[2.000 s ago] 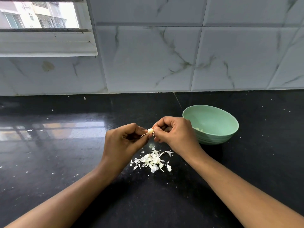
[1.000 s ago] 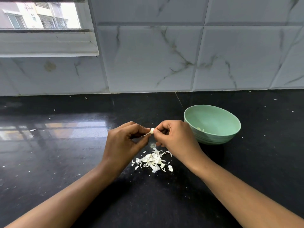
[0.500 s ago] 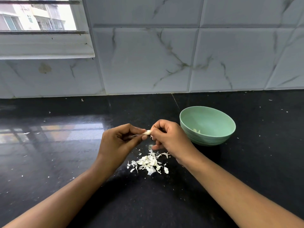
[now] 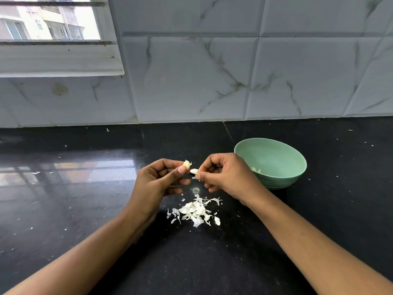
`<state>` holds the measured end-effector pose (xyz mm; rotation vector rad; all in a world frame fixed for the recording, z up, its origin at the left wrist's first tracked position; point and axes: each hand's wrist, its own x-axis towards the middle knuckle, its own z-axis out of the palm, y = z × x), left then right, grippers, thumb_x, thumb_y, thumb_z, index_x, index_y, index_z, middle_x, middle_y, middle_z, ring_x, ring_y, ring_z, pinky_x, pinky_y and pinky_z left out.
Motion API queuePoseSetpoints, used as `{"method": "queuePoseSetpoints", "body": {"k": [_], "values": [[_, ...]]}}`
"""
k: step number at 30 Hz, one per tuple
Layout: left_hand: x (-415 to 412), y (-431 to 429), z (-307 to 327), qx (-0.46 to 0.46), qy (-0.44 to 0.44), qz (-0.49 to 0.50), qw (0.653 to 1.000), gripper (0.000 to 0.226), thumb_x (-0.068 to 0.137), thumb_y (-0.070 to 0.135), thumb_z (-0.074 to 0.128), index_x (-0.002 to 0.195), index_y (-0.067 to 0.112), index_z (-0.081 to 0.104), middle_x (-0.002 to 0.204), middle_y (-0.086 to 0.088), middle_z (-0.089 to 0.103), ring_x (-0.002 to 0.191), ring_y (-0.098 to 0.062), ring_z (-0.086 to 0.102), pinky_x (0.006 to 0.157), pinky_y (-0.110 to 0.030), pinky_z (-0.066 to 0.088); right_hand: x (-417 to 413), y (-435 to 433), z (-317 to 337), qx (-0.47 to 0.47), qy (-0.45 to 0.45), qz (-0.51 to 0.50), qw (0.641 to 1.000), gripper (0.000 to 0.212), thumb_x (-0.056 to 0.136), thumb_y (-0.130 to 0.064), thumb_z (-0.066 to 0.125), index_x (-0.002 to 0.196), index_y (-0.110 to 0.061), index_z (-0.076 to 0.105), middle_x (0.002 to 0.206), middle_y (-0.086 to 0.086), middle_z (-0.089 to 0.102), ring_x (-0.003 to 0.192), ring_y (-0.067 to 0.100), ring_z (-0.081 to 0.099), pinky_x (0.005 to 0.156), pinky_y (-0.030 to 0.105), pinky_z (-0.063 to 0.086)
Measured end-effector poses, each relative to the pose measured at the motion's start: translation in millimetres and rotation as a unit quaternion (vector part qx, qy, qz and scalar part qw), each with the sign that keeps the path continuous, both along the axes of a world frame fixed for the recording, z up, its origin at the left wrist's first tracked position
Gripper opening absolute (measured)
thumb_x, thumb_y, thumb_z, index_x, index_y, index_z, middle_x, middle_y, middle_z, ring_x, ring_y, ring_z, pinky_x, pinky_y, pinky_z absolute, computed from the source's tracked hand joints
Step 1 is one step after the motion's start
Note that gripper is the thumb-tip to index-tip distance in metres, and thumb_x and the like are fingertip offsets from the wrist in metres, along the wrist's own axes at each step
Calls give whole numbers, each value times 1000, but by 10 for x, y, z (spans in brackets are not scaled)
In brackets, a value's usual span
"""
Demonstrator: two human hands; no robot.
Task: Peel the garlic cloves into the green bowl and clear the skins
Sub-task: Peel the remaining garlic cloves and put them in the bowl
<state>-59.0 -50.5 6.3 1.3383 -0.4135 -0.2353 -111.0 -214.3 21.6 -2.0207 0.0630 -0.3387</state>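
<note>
Change since half a second ago: the two hands, then meeting on one clove, have drawn a little apart, and a piece of skin has come away with the right.

Left hand (image 4: pixel 161 182): fingers curled, thumb and forefinger pinching the garlic clove (image 4: pixel 187 165), which is held up above the bench (image 4: pixel 85 209). The clove is pale, with a ragged bit of skin at its top.

Right hand (image 4: pixel 225 177): fingers curled, thumb and forefinger pinching a small white flake of skin (image 4: pixel 194 171), just beside the clove but not touching it.

Green bowl (image 4: pixel 280 154): stands upright on the bench, just behind and to the right of the right hand, which covers part of its near left rim. Contents: a few pale peeled cloves (image 4: pixel 256 169) lying low against the near left wall; their count cannot be told, since the hand hides part of them.

Heap of skins (image 4: pixel 195 211): white papery scraps lying loose on the bench, below and between the two hands, near the bowl but apart from it.

Bench: black, glossy, reflecting the window (image 4: pixel 49 22); scattered white specks across it.

Backing: grey-veined tiled wall (image 4: pixel 191 77).
</note>
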Motion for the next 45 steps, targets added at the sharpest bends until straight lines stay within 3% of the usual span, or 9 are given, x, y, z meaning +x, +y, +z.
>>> {"method": "queuePoseSetpoints", "body": {"k": [2, 8, 17, 25, 30, 34, 38, 42, 45], "values": [[-6, -5, 1, 6, 7, -4, 1000, 22, 68, 21, 68, 86, 10, 69, 73, -2, 72, 58, -11, 66, 48, -18, 48, -11, -11, 26, -38, -30, -2, 999, 13, 74, -12, 79, 76, -11, 66, 65, 3, 68, 61, 25, 68, 57, 35, 59], [-9, -6, 4, 12, 22, -19, 999, 22, 69, 19, 68, 87, 6, 68, 69, 1, 68, 51, -10, 59, 42, -17, 44, -44, 55, 47, -39, -73, 48, 995, 18, 83, -8, 70, 97, -19, 69, 83, -3, 69, 72, 9, 70, 60, 33, 60], [0, -2, -5, 17, 27, -34, 999, 21, 68, 18, 68, 85, 6, 70, 66, 4, 67, 48, -7, 55, 40, -15, 40, -30, 58, -1, -81, -145, 9, 986, 4, 78, -20, 76, 78, -20, 72, 64, -3, 70, 59, 10, 66, 59, 36, 56], [17, -3, -46, 10, 35, -29, 999, 18, 67, 19, 69, 82, 8, 71, 68, 0, 68, 48, -7, 55, 40, -15, 39, -32, 96, -13, -197, -192, -13, 961, 8, 76, -18, 72, 72, -18, 65, 63, -12, 59, 60, 7, 57, 54, 19, 45], [30, -9, -38, -5, 54, -17, 998, 23, 68, 18, 67, 86, 4, 69, 64, -3, 67, 48, -6, 57, 40, -14, 40, -43, 203, -103, -206, -141, 36, 968, 6, 74, -28, 63, 70, -23, 61, 65, -12, 60, 59, 5, 56, 59, 31, 50], [46, -2, -23, -3, 67, 3, 998, 20, 68, 19, 68, 85, 7, 69, 66, 2, 70, 46, -4, 56, 39, -13, 39, -6, 16, 28, -235, -61, 14, 970, 5, 82, -29, 69, 79, -26, 71, 59, -17, 58, 57, -1, 54, 57, 19, 44], [59, 0, -52, 31, 58, 5, 998, 19, 73, 14, 70, 90, 6, 71, 66, 2, 69, 47, -4, 56, 40, -14, 39, 7, -140, 92, -230, 23, 69, 970, 10, 83, -24, 71, 92, -24, 75, 76, -13, 58, 64, -2, 53, 51, 10, 41], [62, 14, -78, 68, 19, 5, 998, 13, 77, 8, 71, 90, 7, 72, 68, -1, 70, 50, -7, 58, 41, -16, 42, 7, -122, 77, -202, 16, 47, 978, 14, 72, -16, 81, 83, -19, 73, 70, -11, 59, 58, -1, 54, 51, 11, 44], [56, 17, -84, 98, -24, 10, 995, 10, 80, 6, 71, 89, 8, 73, 68, -3, 71, 51, -10, 59, 44, -18, 45, -9, -111, 80, -156, 17, 39, 987, 13, 75, -8, 78, 78, -15, 67, 63, -5, 64, 56, 4, 62, 52, 19, 53]]}}
